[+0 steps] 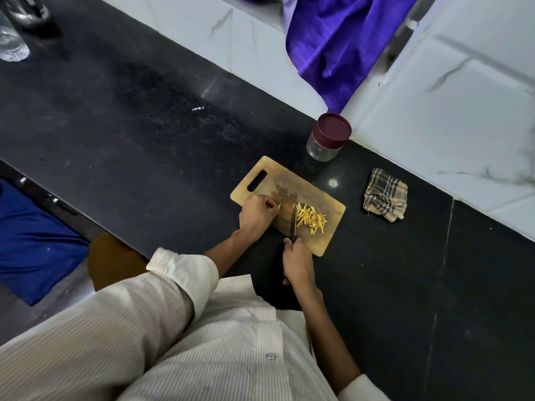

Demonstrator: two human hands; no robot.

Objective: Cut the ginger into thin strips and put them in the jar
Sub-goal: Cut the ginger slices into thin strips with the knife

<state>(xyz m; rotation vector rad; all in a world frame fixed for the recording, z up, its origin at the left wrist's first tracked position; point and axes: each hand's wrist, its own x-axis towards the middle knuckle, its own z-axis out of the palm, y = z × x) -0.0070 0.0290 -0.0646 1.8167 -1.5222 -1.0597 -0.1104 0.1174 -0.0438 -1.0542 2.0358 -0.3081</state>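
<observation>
Nearest, a cream pin-striped shirt sleeve [179,287] rolled at the left forearm. Just beyond, right hand [298,263] wrapped around the dark handle of a thin-bladed kitchen knife [295,224] at the near edge of the rectangular wooden cutting board [324,241]. Blade running straight away from the body, edge down on the board. Left hand [256,214] left of the blade, fingers curled and pinching a small yellow piece of ginger [279,206] at its fingertips. Right of the blade, touching it, a loose heap of thin yellow ginger strips [311,218], mostly lying along the board's long axis. On the black stone counter [130,125], a crumpled brown checked cloth [385,195] to the right, well apart from the board. Farther back, just beyond the board, a clear glass jar with a maroon lid [328,137], upright, lid on. Behind, purple fabric [341,44] hanging over white marble-look wall tiles [463,111].
</observation>
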